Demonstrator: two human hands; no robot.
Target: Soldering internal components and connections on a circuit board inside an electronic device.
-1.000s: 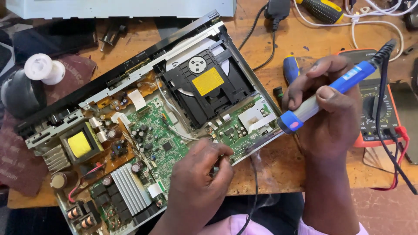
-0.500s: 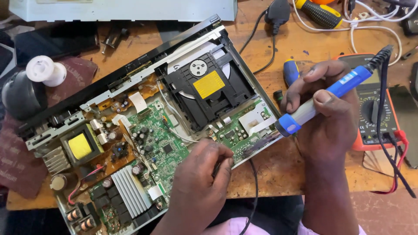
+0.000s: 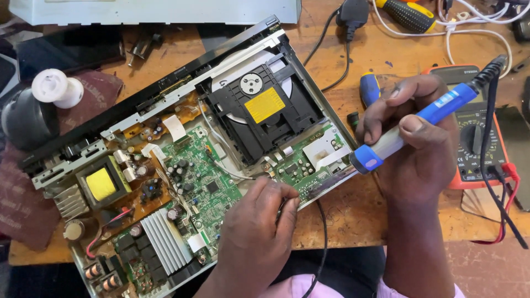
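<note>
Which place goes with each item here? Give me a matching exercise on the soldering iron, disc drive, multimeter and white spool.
Things:
1. soldering iron
2. disc drive
3. multimeter
4. white spool

Places:
A. far left of the bench, beside a dark round object
B. inside the opened player, carrying a yellow label
C. gripped in the right hand
D. right side of the bench, under the right hand

Pairs: 1-C, 2-B, 3-D, 4-A

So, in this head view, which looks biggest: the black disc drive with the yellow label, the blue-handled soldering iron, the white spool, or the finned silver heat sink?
Largest to smallest as they look:
1. Black disc drive with the yellow label
2. Blue-handled soldering iron, long but thin, held in the right hand
3. Finned silver heat sink and white spool: too alike to rank.
</note>
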